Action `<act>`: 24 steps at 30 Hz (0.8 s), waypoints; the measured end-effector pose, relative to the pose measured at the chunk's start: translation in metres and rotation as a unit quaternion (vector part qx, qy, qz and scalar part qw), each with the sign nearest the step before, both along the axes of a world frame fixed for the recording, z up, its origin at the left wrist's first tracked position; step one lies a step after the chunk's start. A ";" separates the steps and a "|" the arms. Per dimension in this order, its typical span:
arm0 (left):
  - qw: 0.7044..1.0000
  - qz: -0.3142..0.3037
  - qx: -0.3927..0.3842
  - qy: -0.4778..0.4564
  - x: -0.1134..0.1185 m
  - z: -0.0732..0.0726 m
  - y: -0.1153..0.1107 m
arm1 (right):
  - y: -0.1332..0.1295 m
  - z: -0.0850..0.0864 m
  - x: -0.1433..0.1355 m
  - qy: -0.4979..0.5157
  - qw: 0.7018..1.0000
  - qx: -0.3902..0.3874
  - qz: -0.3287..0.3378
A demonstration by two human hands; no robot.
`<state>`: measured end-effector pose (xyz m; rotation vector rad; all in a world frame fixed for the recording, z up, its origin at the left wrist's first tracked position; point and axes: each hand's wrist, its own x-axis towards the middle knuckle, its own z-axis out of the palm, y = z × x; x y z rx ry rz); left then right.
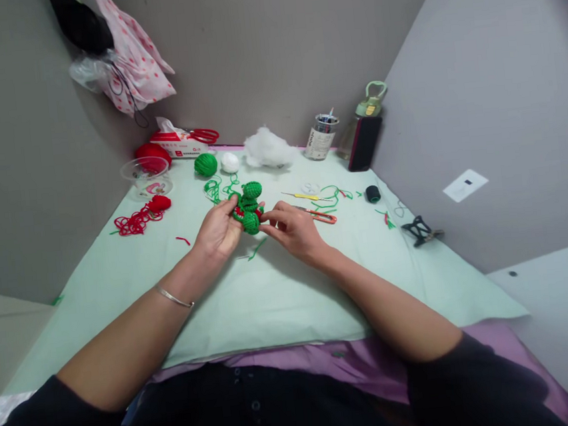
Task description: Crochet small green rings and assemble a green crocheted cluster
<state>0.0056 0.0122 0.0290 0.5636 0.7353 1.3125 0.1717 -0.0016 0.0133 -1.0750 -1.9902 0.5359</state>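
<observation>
A small green crocheted toy (251, 223) with red and white parts is held above the middle of the table. My left hand (219, 230) grips it from the left, thumb on top and fingers partly hidden behind it. My right hand (293, 229) has its thumb and fingertips closed on the toy's lower right edge. Just below the toy a short green yarn end (257, 249) shows, with a thin needle-like line beside it. A yellow crochet hook (307, 197) and an orange craft knife (323, 217) lie right of the toy, the knife partly behind my right hand.
Along the back stand green (206, 165) and white yarn balls (229, 162), stuffing (268, 149), a pen cup (322, 139), a bottle (372, 101) and a phone (366, 143). Left are a clear tub (147, 179), red yarn (137, 222) and red scissors (205, 135). A black clip (420, 231) lies right.
</observation>
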 end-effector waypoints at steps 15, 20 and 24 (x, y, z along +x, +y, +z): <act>0.999 0.020 0.020 0.036 -0.014 0.001 0.009 | 0.019 0.001 0.017 0.164 0.974 -0.151 -0.035; 0.994 -0.011 0.072 0.080 -0.011 0.005 -0.001 | 0.013 0.002 0.013 0.172 0.974 -0.146 0.014; 0.986 -0.058 0.103 0.118 -0.007 0.009 -0.010 | 0.005 0.006 0.006 0.166 0.973 -0.139 0.075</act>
